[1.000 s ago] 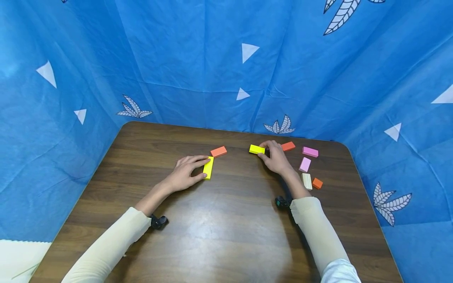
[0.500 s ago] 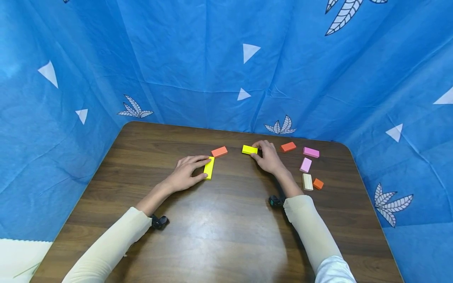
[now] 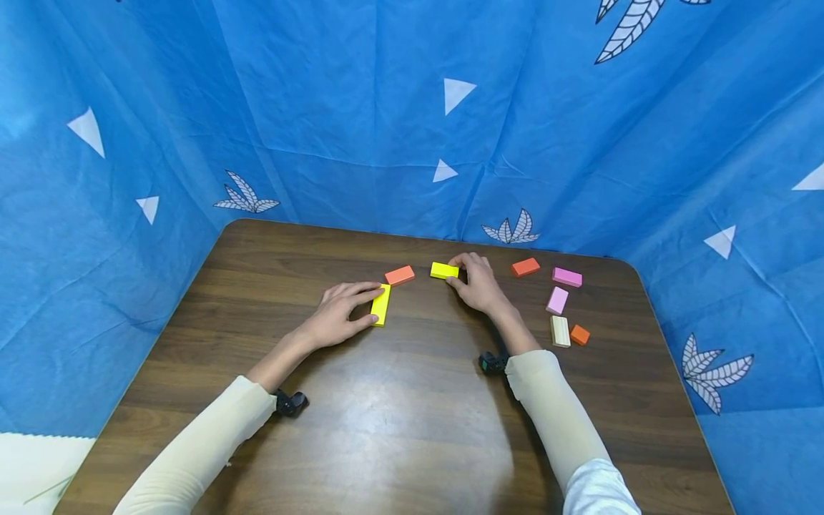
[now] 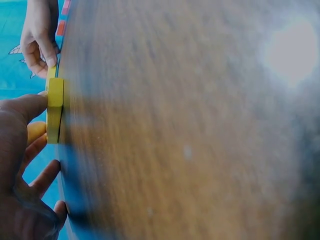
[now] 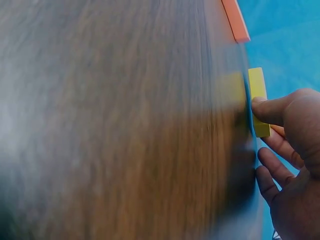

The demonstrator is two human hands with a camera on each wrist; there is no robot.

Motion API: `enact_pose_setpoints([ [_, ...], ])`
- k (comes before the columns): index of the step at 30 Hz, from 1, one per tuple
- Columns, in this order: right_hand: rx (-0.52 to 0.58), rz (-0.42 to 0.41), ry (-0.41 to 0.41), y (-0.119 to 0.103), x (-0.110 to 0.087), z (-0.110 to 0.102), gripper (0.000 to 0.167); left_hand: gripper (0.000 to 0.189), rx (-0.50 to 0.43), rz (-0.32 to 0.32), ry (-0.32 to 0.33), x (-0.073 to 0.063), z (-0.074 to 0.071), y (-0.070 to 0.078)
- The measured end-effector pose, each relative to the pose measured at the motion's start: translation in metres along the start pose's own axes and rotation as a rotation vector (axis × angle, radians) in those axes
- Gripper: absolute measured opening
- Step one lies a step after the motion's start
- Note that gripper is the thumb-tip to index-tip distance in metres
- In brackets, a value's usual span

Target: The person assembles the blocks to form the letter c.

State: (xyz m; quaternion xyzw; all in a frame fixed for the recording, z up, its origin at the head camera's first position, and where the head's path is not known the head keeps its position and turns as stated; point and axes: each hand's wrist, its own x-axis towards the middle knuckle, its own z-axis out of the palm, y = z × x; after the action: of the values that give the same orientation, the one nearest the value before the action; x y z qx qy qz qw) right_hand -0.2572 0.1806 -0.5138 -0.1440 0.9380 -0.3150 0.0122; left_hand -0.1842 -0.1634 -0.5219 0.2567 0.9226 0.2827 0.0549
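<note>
Close to the middle of the table, my left hand [image 3: 337,315] holds a yellow wooden block [image 3: 381,306] lengthwise between thumb and fingers. The left wrist view shows the thumb against this block's side. Farther right, a second yellow block [image 3: 443,270] is pinched at its right end by the thumb and index finger of my right hand [image 3: 478,284]. In the right wrist view, a gap shows between this yellow block [image 5: 258,85] and the table edge line below it. Between the two yellow blocks lies an orange block [image 3: 400,275], its near corner right at the left one's top.
On the right of the brown table [image 3: 412,429] lie a red-orange block [image 3: 525,267], a dark pink block [image 3: 567,277], a light pink block [image 3: 556,300], a cream block [image 3: 560,332] and a small orange block [image 3: 580,335]. A blue curtain [image 3: 322,107] hangs behind.
My right hand has carried its yellow block leftward, nearer the orange block, away from the red-orange one. The left hand and its block have stayed in place.
</note>
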Motion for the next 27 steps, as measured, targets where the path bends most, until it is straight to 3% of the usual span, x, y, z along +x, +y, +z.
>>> enact_pose_setpoints([
  [27, 0.016, -0.017, -0.005, -0.015, 0.007, 0.017, 0.033, 0.062, 0.001, 0.003, 0.013, -0.001, 0.000, 0.004],
])
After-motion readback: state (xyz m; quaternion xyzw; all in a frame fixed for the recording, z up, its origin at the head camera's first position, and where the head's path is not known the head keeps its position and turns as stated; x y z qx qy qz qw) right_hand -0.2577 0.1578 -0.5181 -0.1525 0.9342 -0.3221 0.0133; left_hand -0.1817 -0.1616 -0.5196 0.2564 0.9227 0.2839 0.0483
